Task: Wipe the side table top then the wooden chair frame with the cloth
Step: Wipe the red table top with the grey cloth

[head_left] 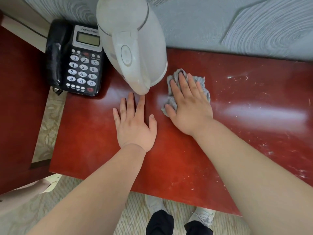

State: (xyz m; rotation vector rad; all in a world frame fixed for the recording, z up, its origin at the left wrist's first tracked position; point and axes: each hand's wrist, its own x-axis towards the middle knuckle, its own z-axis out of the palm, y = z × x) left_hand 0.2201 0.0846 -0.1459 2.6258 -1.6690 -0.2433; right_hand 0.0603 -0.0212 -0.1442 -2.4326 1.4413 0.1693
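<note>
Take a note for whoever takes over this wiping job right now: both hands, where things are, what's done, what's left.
Left hand: open, flat on the side table top, fingertips close to the white kettle.
Right hand: open, pressing the grey cloth flat on the top, right of the kettle.
Black phone sits at the back left corner.
Done: the stretch around the hands looks glossy and free of specks.
To do: white specks and smears cover the right part; then the wooden chair frame, which this view does not clearly show.
</note>
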